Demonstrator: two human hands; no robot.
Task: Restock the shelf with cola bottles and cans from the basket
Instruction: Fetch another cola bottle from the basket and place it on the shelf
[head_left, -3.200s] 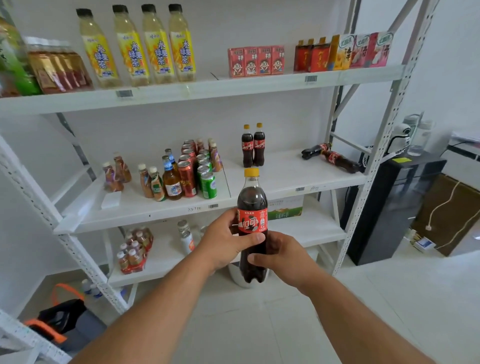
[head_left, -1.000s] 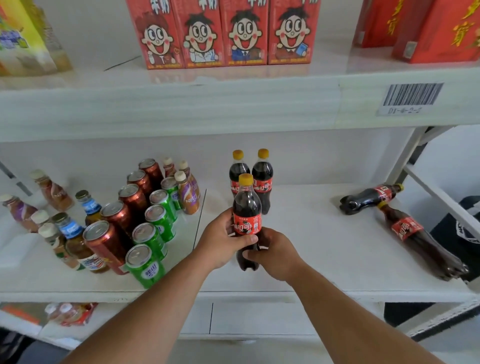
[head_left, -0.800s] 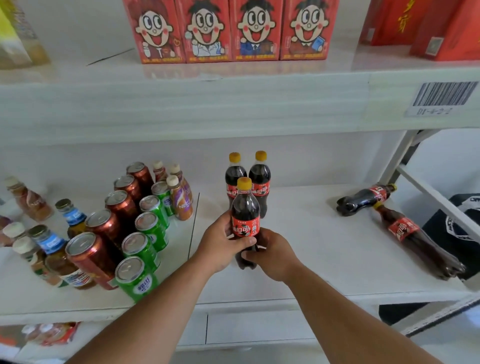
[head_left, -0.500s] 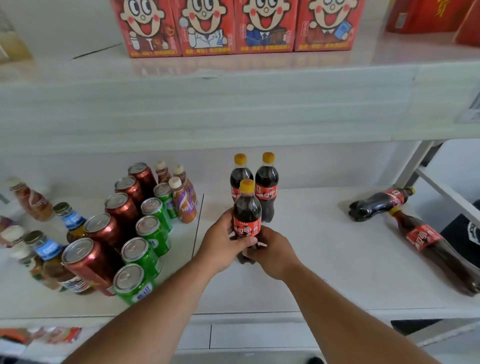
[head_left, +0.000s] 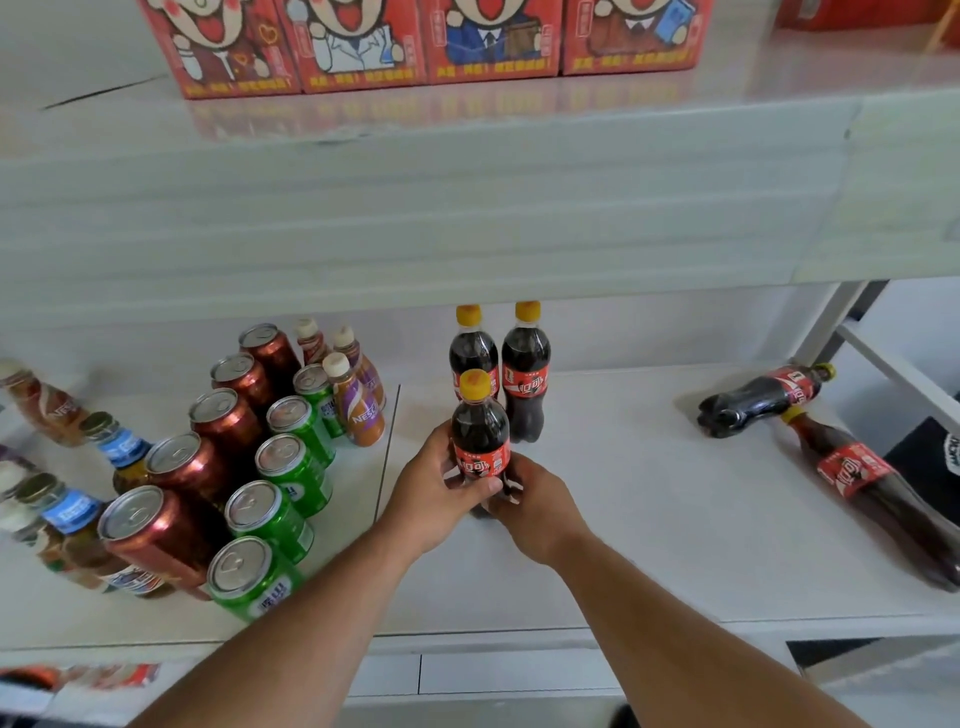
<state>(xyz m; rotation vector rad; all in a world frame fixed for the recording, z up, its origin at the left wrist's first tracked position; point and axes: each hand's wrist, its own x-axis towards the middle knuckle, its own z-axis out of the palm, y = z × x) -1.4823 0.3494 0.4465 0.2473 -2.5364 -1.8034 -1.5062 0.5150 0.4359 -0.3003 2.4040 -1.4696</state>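
White shelf (head_left: 649, 519) holds red & green cans (head_left: 249, 467) at left, 2 upright cola bottles (head_left: 498, 374) at back, w/ my left hand (head_left: 436, 493) & right hand (head_left: 530, 504) both curled round a 3rd cola bottle (head_left: 480, 441), upright just in front of them.

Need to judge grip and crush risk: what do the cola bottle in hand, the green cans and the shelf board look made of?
Cola bottle: looks clear glossy plastic; dark liquid shows through, moulded waist, yellow screw cap.
Green cans: apparently thin metal; silvery pull-tab lids, shiny printed sides.
Shelf board: smooth white, slightly glossy; painted metal or laminate, cannot tell which.
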